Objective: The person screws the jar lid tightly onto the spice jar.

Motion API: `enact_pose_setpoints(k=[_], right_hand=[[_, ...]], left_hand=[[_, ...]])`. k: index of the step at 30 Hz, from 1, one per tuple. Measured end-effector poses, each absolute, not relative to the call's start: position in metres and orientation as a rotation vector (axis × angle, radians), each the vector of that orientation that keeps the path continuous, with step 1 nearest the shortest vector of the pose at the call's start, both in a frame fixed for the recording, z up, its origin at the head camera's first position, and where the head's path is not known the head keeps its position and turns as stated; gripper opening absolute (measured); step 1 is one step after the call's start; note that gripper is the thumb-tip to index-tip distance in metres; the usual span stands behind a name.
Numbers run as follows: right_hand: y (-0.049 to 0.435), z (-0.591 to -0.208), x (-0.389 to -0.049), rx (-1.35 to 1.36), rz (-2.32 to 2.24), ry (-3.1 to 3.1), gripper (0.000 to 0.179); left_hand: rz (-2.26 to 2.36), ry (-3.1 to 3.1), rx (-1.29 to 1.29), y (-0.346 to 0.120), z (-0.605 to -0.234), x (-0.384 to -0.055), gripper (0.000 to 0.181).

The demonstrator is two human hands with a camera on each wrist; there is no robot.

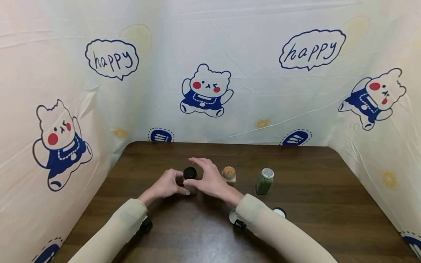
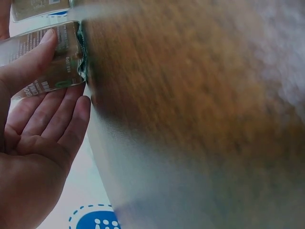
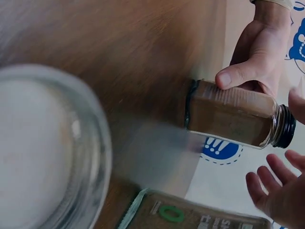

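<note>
A square glass spice jar point(image 3: 228, 114) of brown powder, with a black lid point(image 1: 189, 173), stands upright on the table. My left hand point(image 1: 168, 183) grips its lower part from the left, thumb on the near side in the left wrist view and fingers behind. Around the lid from the right, my right hand point(image 1: 210, 179) is spread, its thumb at the near side and its fingers point(image 3: 276, 179) apart from the lid in the right wrist view. Just right of it stands an uncapped jar point(image 1: 229, 175) with orange-brown powder at its mouth.
Farther right stands a jar of green herbs point(image 1: 264, 181) with a silvery top. One round white-lined lid point(image 1: 279, 212) lies beyond my right forearm, and another round white piece point(image 1: 233, 217) is beside my right wrist. A patterned cloth point(image 1: 263, 91) hangs behind the brown table point(image 1: 312, 190).
</note>
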State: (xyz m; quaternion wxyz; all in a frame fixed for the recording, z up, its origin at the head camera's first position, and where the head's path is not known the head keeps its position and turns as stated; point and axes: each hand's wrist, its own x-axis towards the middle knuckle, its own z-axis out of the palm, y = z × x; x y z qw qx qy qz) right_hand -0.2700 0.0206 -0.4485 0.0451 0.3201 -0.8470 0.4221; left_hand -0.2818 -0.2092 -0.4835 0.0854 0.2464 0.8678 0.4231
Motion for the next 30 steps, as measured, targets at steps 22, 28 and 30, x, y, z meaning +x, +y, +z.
enact_pose_setpoints(k=[22, 28, 30], right_hand=[[0.0287, -0.4491, -0.2743, 1.152, 1.75, -2.559, 0.049], [0.0283, -0.4485, -0.2698, 1.055, 1.58, -2.596, 0.046], [0.0273, -0.4485, -0.2686, 1.028, 1.501, -2.598, 0.045]], left_hand=[[1.247, 2.625, 0.721, -0.2069, -0.4837, -0.2823, 0.027], [1.233, 2.62, 0.73, -0.2083, -0.4837, -0.2827, 0.029], [1.232, 2.62, 0.727, -0.2088, -0.4835, -0.2828, 0.03]])
